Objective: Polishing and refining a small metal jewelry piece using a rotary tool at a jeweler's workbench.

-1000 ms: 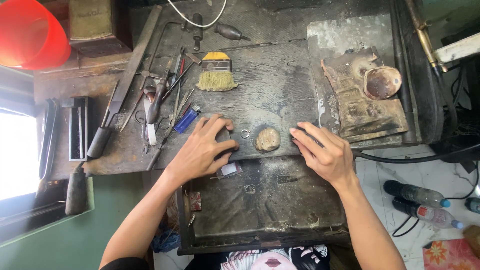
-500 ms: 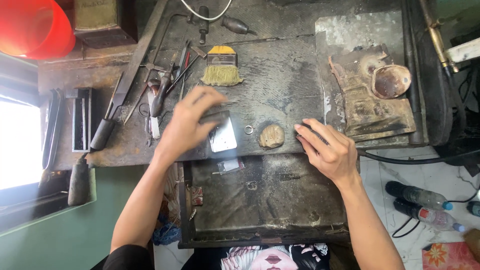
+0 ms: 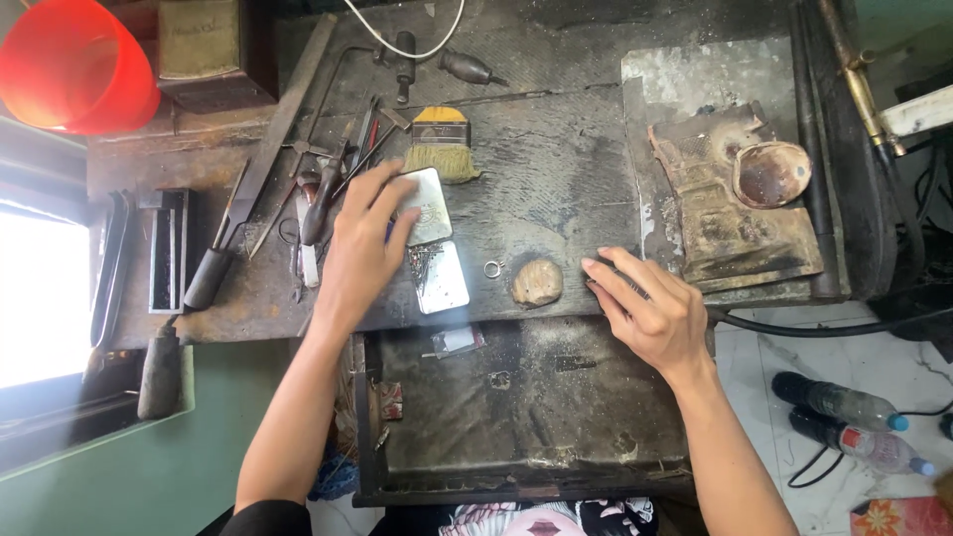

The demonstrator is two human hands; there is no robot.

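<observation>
So the left hand (image 3: pixel 362 243) is up in the centre-left of the frame, fingers spread and curled around a small shiny metal tin (image 3: pixel 425 205), the open hinged kind. The fingertips sit on the upper half, which lies flat on the dark workbench (image 3: pixel 556 159). The other half (image 3: pixel 439 277) hangs just below it, tilted toward the bench edge, and you can see some dark bits scattered inside. The long axis of the whole tin runs roughly top to bottom in the frame, leaning a touch to the right at the bottom. The hand comes at it from the lower left, so the tin lies up and right of the palm. It's a loose grasp on the tin, not a closed fist.

The right hand (image 3: pixel 650 308) is well apart from it, right of centre, resting palm down on the bench edge with fingers slightly bent. It looks like there's a thin dark thing under the fingers, but I can't tell if it's actually holding it. So the left hand is clearly the nearer one.

Between the two hands: a tiny metal ring (image 3: pixel 491 268) just right of the lower tin half, then a roundish tan lump (image 3: pixel 537 282). A yellow-handled brush (image 3: pixel 441 145) sits just above the tin.
</observation>
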